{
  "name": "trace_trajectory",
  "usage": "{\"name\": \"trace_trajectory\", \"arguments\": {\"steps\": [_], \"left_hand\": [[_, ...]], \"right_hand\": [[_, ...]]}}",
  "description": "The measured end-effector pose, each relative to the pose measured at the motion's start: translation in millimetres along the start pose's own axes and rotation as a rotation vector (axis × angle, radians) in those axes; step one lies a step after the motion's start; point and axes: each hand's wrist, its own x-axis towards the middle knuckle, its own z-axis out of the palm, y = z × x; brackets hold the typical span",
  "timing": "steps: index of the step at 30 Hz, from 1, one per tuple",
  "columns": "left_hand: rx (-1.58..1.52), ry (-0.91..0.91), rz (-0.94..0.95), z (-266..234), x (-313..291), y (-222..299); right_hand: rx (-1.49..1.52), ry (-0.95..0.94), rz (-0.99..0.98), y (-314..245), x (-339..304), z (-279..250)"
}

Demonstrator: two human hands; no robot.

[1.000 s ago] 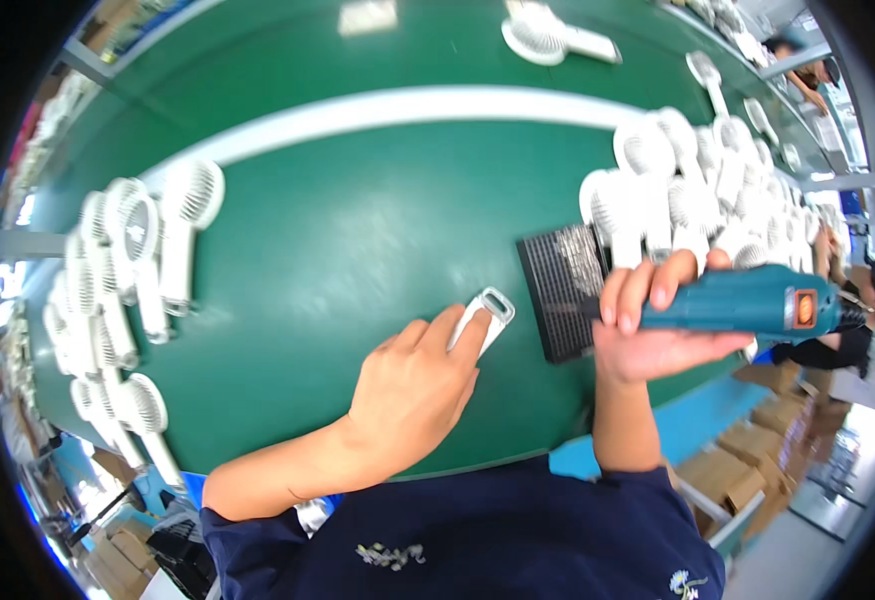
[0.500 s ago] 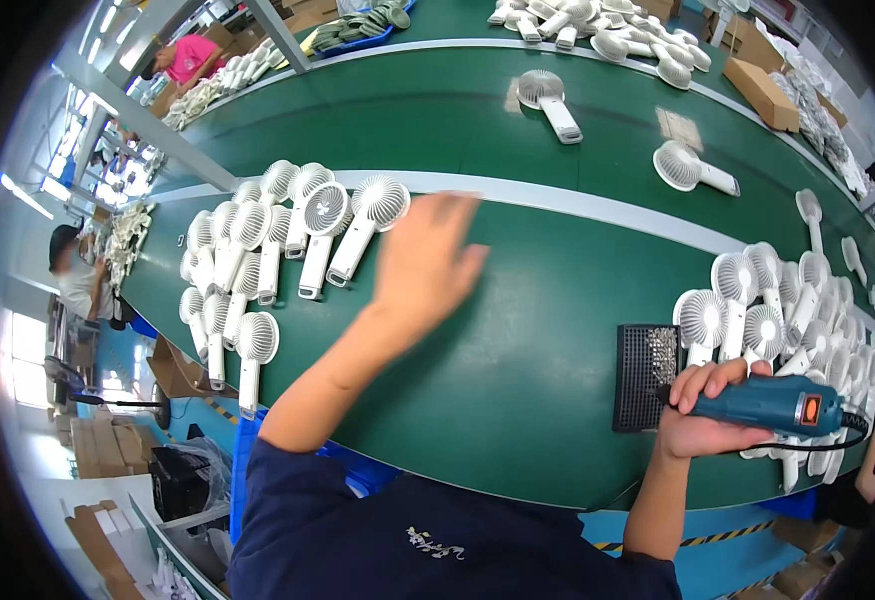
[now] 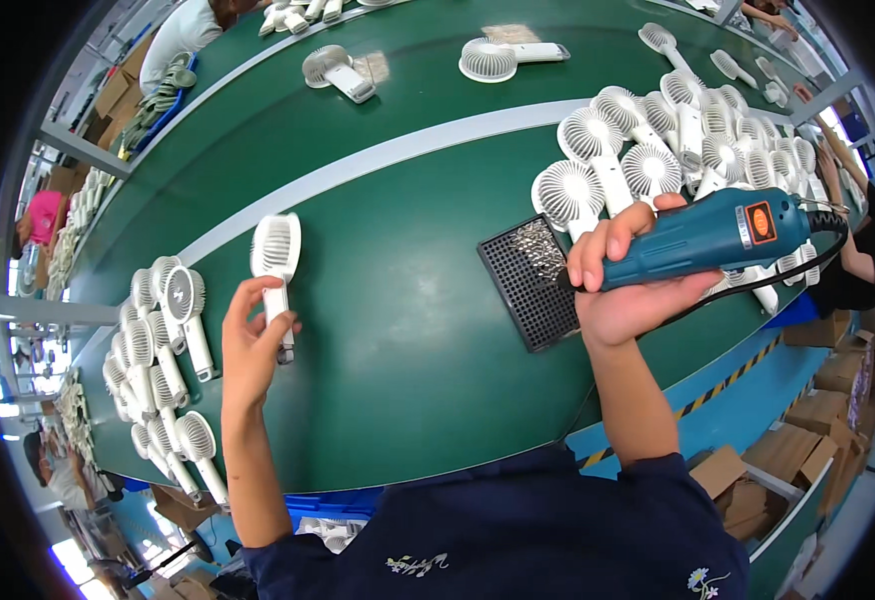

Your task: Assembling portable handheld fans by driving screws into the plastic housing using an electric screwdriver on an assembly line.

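Observation:
In my left hand (image 3: 255, 335) is a white handheld fan (image 3: 276, 247), gripped by its handle and held upright over the green table. My right hand (image 3: 623, 262) is wrapped round a teal electric screwdriver (image 3: 703, 238), its body lying across the palm and its cable trailing off to the right. The driver's tip is hidden behind my fingers. Just left of that hand lies a black perforated tray (image 3: 521, 290) with many small screws (image 3: 541, 250) heaped in its upper right part.
One group of white fans (image 3: 148, 340) lies at the table's left, and a larger pile (image 3: 658, 140) at the right. Beyond a pale divider strip (image 3: 388, 150), two fans (image 3: 340, 72) lie on the green belt. Other people (image 3: 180, 40) work around; cardboard boxes (image 3: 788, 460) stand lower right.
My left hand has taken a fan from the left group and holds it up. The view has turned rightward, while my right hand keeps the screwdriver near the screw tray.

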Motion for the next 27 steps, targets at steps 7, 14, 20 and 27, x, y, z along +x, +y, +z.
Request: {"name": "trace_trajectory", "arguments": {"steps": [7, 14, 20, 27], "left_hand": [[-0.893, -0.204, -0.124, 72, -16, 5], [-0.045, -0.073, 0.164, 99, -29, 0], [0.221, -0.333, 0.095, 94, -46, 33], [0.761, -0.395, 0.553, 84, -41, 41]], "right_hand": [[-0.110, 0.088, 0.012, -5, -2, 7], [-0.081, 0.007, 0.003, 0, -4, 5], [0.011, 0.009, 0.008, 2, 1, -3], [0.013, -0.017, -0.036, 3, 7, 0]]}}
